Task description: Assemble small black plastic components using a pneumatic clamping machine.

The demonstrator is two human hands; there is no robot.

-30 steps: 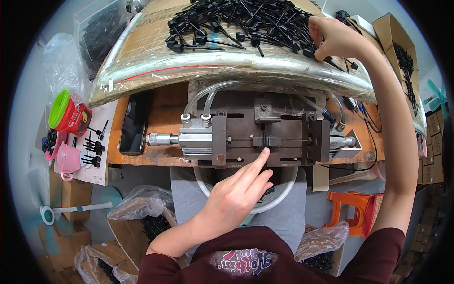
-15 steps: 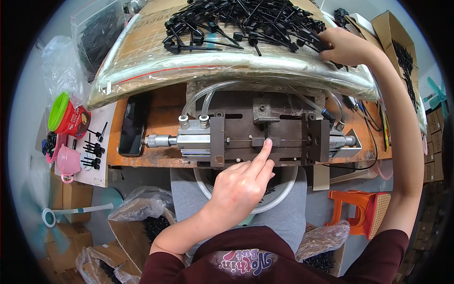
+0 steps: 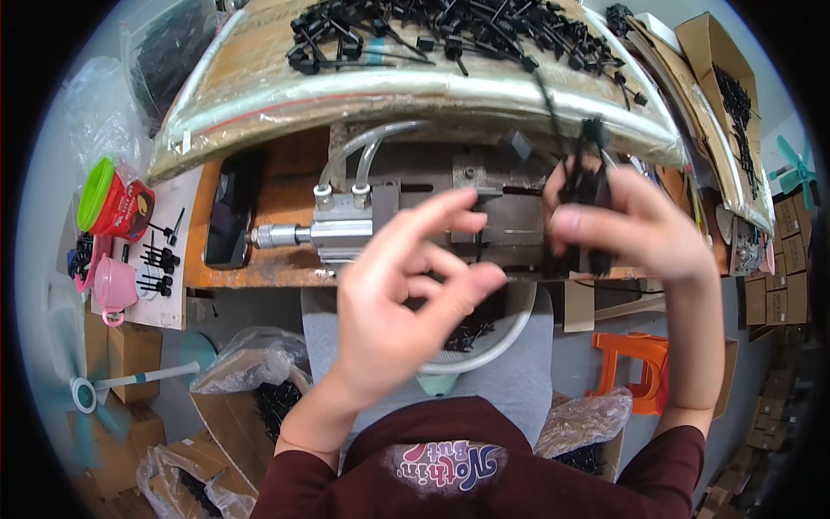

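From my end the black parts (image 3: 592, 186) in the R hand (image 3: 644, 227) look like light plastic: approx. stick-shaped, thin stems w/ chunky heads. I'd judge them stiff along the stem but poss. bendy or snappable at the thin bit, and smooth enough to slide on each other in a bunch. Best hold for a single pc, I reckon: thumb + index on the blocky head, stem left free; for a bunch, a loose wrap round the middle, no hard squeeze. More of the same kind lie in a loose pile (image 3: 454, 48) on the plastic-wrapped cardboard (image 3: 246, 60) at the back, stems crossing, so I'd guess they snag.

Pose: R hand is closed round several pcs, thumb in front, fingers curled behind, over the R end of the metal fixture (image 3: 341, 235) on the bench (image 3: 290, 186). Dark ends poke out above and below the grip, and one long stem points up twd the pile. Blur, so I can't count pcs. R forearm comes up from the lower R, elbow bent.

L hand (image 3: 385, 303) is open and looks empty: index reaching fwd, other fingers half bent, thumb out to the R. It hovers btwn me and the fixture, partly above the white basket (image 3: 521, 331) on the lap.
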